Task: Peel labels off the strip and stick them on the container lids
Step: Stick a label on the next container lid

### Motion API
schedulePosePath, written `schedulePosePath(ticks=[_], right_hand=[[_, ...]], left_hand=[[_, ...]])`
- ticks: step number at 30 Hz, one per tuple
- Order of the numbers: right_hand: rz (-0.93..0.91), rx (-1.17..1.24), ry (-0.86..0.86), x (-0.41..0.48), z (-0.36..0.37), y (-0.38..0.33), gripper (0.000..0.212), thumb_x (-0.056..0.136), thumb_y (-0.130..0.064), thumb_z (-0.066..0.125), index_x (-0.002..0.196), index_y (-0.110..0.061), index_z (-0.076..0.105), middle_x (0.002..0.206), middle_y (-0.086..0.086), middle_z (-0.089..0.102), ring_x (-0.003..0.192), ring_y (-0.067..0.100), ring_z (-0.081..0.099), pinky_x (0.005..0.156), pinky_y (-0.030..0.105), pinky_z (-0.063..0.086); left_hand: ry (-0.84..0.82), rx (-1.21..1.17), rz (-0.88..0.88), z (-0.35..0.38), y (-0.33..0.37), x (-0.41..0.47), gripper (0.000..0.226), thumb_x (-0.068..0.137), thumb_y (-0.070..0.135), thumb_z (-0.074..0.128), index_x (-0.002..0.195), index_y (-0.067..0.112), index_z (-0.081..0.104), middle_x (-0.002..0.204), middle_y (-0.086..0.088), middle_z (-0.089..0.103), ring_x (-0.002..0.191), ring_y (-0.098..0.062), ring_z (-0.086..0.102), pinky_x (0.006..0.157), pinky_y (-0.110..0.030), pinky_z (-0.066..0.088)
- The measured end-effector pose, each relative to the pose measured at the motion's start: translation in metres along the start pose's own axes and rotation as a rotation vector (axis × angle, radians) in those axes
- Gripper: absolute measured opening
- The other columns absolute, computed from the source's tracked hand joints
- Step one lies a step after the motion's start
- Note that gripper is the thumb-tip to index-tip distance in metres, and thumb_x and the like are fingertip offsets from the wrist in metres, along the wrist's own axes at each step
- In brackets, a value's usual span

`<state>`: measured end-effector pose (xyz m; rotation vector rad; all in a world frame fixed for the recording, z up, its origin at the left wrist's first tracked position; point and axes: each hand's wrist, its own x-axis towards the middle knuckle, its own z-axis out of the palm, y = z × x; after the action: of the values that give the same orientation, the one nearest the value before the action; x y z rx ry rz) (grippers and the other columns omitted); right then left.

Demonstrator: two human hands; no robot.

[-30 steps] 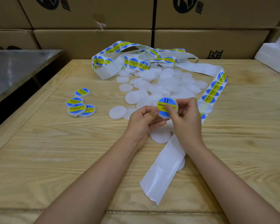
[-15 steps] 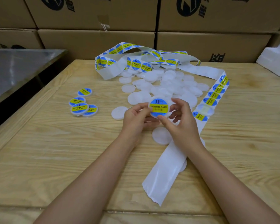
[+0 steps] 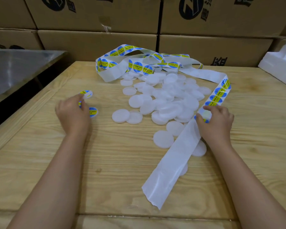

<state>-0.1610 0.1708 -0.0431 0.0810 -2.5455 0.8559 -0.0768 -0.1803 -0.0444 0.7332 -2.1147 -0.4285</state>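
Observation:
My left hand (image 3: 72, 113) is at the left, low over the small group of labelled lids (image 3: 93, 111). Its curled fingers hold a labelled lid that is mostly hidden; only a sliver of blue shows by the thumb. My right hand (image 3: 215, 123) rests on the label strip (image 3: 217, 95), where thumb and forefinger pinch it at the nearest blue and yellow label (image 3: 205, 120). A heap of plain white lids (image 3: 168, 100) lies between my hands. The bare backing tail (image 3: 165, 176) runs toward me.
The strip's far part lies in loops (image 3: 135, 65) at the back of the wooden table (image 3: 106, 162). Cardboard boxes (image 3: 96, 42) are stacked behind. A steel table (image 3: 15, 66) stands at the left and white foam (image 3: 281, 63) at the right.
Both hands held one labelled lid at the centre. My left hand has carried it left to the labelled group, and my right hand has moved right onto the strip.

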Motion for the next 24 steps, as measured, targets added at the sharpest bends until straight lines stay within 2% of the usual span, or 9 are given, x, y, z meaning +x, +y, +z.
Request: schedulePosePath(ticks=[4,6,9,13,18,21,24], right_hand=[[0.085,-0.038,-0.137,0.003,0.002,0.010,0.042,0.085,-0.030,0.062,0.124,-0.012,0.059,0.132,0.016,0.050,0.127,0.033,0.038,0.103,0.030,0.019],[0.097,-0.074,-0.164,0.002,0.002,0.012,0.040,0.086,-0.028,0.061,0.122,-0.010,0.059,0.128,0.017,0.054,0.121,0.036,0.044,0.102,0.034,0.025],[0.095,-0.103,-0.116,0.002,0.002,0.015,0.030,0.087,-0.021,0.059,0.112,-0.006,0.064,0.116,0.019,0.061,0.110,0.040,0.051,0.091,0.040,0.038],[0.090,-0.102,-0.058,0.003,0.001,0.016,0.022,0.085,-0.007,0.053,0.101,-0.002,0.068,0.105,0.021,0.063,0.100,0.040,0.053,0.079,0.039,0.042],[0.045,-0.101,-0.014,0.004,-0.003,0.014,0.017,0.087,-0.004,0.054,0.094,0.002,0.068,0.100,0.025,0.060,0.096,0.041,0.051,0.076,0.037,0.035],[-0.176,0.077,0.137,-0.001,-0.010,-0.004,0.009,0.085,0.001,0.059,0.089,0.003,0.066,0.094,0.022,0.062,0.091,0.040,0.054,0.079,0.031,0.033],[-0.447,0.219,0.047,-0.016,-0.014,-0.031,0.005,0.081,0.003,0.064,0.085,0.000,0.066,0.089,0.014,0.063,0.086,0.033,0.058,0.079,0.028,0.037]], left_hand=[[-0.086,0.162,-0.015,0.004,-0.005,0.000,0.027,0.086,0.009,0.051,0.107,0.007,0.069,0.098,-0.023,0.068,0.097,-0.039,0.057,0.108,-0.040,0.020],[-0.105,0.213,0.008,0.005,-0.004,-0.001,0.026,0.086,0.011,0.050,0.104,0.007,0.069,0.094,-0.024,0.067,0.095,-0.039,0.057,0.110,-0.042,0.019],[-0.150,0.254,0.017,0.006,-0.003,-0.003,0.028,0.084,0.011,0.051,0.106,0.006,0.069,0.097,-0.025,0.066,0.098,-0.039,0.056,0.111,-0.046,0.015],[-0.081,0.180,0.061,0.003,0.002,-0.006,0.030,0.084,0.010,0.050,0.111,0.006,0.063,0.109,-0.019,0.064,0.105,-0.038,0.052,0.113,-0.049,0.011],[0.069,-0.097,0.359,-0.002,0.026,-0.013,0.028,0.081,0.001,0.048,0.101,0.006,0.067,0.107,-0.010,0.068,0.100,-0.030,0.062,0.109,-0.048,0.020],[0.073,-0.226,0.563,0.000,0.051,-0.024,0.029,0.079,-0.002,0.052,0.103,0.003,0.067,0.109,-0.011,0.068,0.099,-0.028,0.061,0.102,-0.049,0.033],[-0.095,-0.296,0.741,0.004,0.076,-0.044,0.040,0.080,0.016,0.059,0.118,0.002,0.061,0.125,-0.013,0.060,0.111,-0.027,0.054,0.101,-0.047,0.035]])
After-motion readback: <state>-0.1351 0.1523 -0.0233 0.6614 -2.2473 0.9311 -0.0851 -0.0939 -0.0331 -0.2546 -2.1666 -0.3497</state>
